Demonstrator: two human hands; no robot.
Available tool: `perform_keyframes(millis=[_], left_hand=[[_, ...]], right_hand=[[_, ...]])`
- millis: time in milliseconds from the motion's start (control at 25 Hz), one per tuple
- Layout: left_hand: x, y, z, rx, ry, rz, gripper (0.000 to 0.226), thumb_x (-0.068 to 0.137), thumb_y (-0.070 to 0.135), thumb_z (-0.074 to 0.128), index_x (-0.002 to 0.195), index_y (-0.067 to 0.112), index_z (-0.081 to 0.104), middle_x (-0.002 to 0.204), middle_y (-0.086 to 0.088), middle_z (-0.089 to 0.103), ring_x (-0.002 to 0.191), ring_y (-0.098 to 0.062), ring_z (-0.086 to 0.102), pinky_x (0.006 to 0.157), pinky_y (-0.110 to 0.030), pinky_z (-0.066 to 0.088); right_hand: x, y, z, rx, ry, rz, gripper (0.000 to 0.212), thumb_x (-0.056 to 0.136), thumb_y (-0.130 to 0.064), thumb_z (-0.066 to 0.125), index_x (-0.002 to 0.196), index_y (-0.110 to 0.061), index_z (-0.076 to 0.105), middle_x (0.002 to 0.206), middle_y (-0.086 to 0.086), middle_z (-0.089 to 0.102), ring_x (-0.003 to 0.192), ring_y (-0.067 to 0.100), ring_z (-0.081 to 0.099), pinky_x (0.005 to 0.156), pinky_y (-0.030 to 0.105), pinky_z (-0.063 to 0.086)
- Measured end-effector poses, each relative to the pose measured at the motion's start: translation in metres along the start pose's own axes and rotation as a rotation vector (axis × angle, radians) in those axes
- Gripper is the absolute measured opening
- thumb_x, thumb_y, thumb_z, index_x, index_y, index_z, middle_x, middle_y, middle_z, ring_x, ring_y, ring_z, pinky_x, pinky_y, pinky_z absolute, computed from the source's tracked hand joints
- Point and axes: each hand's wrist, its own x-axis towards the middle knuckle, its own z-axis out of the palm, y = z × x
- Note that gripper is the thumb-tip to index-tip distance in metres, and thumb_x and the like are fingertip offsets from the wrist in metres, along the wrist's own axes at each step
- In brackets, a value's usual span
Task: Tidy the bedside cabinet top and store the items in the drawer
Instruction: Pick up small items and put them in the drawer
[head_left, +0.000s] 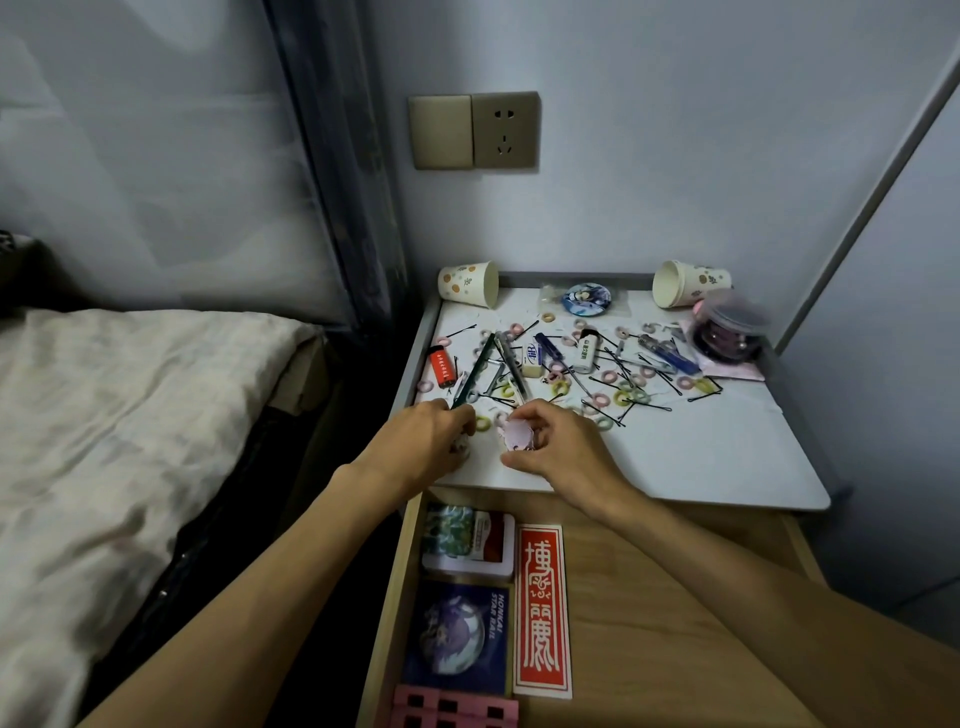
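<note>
The white cabinet top (701, 457) is strewn with several small hair ties, bobby pins, pens and lighters. At its front left, my left hand (431, 436) is curled around a small patterned item that is mostly hidden. Beside it, my right hand (550, 447) pinches a small pink piece (517, 432) just above the surface. A red lighter (442, 368) lies behind my left hand and a white lighter (586, 354) sits mid-top. Below the hands, the wooden drawer (649, 597) stands pulled out, holding a card box (470, 540), a red label card (543, 610) and a blue booklet (457, 636).
Two paper cups (467, 283) (685, 283) lie tipped at the back corners. A round badge (584, 299) lies between them and a clear round box (730, 330) sits at the right. A bed (130, 415) adjoins on the left; a wall socket (474, 131) is above.
</note>
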Motion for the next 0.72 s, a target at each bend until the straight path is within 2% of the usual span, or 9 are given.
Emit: perform_keyframes(millis=[120,280,400,520,640,720], left_hand=[[-0.003,0.001,0.000,-0.042,0.034,0.004,0.033,0.088,0.027,0.064,0.119,0.020,0.055,0.104,-0.009,0.065,0.092,-0.028,0.061,0.070,-0.035,0.045],[-0.010,0.003,-0.007,-0.179,0.054,-0.029,0.035,0.088,0.027,0.067,0.122,0.026,0.059,0.107,-0.007,0.068,0.096,-0.027,0.064,0.076,-0.036,0.051],[-0.019,0.008,-0.019,-0.283,0.100,-0.083,0.030,0.088,0.029,0.066,0.118,0.028,0.066,0.109,-0.002,0.071,0.101,-0.020,0.064,0.079,-0.029,0.050],[-0.039,0.014,-0.030,-0.395,0.090,-0.147,0.027,0.086,0.029,0.069,0.113,0.029,0.068,0.108,0.002,0.071,0.101,-0.017,0.064,0.083,-0.030,0.051],[-0.065,0.014,-0.034,-0.507,0.034,-0.217,0.025,0.084,0.026,0.073,0.109,0.029,0.069,0.103,0.002,0.069,0.091,-0.011,0.062,0.075,-0.021,0.048],[-0.080,0.013,-0.034,-0.536,-0.021,-0.249,0.025,0.084,0.025,0.074,0.108,0.028,0.069,0.101,0.001,0.067,0.087,-0.010,0.062,0.073,-0.018,0.046]], right_hand=[[-0.002,0.002,0.001,0.051,-0.018,0.027,0.040,0.070,-0.013,0.085,0.103,-0.025,0.066,0.082,-0.010,0.065,0.062,-0.012,0.059,0.055,0.007,0.044],[-0.005,0.002,0.000,0.121,-0.032,0.053,0.036,0.074,-0.007,0.082,0.098,-0.029,0.068,0.079,-0.008,0.067,0.061,-0.004,0.064,0.055,0.011,0.047],[-0.008,0.000,0.000,0.193,-0.047,0.082,0.027,0.083,-0.004,0.073,0.101,-0.023,0.069,0.083,0.001,0.070,0.059,0.009,0.067,0.053,0.018,0.048],[-0.015,-0.005,0.004,0.192,-0.088,0.079,0.018,0.091,-0.007,0.065,0.103,-0.019,0.069,0.086,0.005,0.071,0.060,0.012,0.066,0.055,0.022,0.050],[-0.027,-0.010,0.008,0.147,-0.234,0.098,0.013,0.094,-0.015,0.061,0.101,-0.023,0.070,0.088,0.000,0.071,0.070,0.014,0.069,0.058,0.020,0.049],[-0.040,-0.010,0.017,0.031,-0.384,0.116,0.008,0.090,-0.023,0.067,0.096,-0.027,0.069,0.087,-0.006,0.073,0.074,0.005,0.069,0.060,0.015,0.048]])
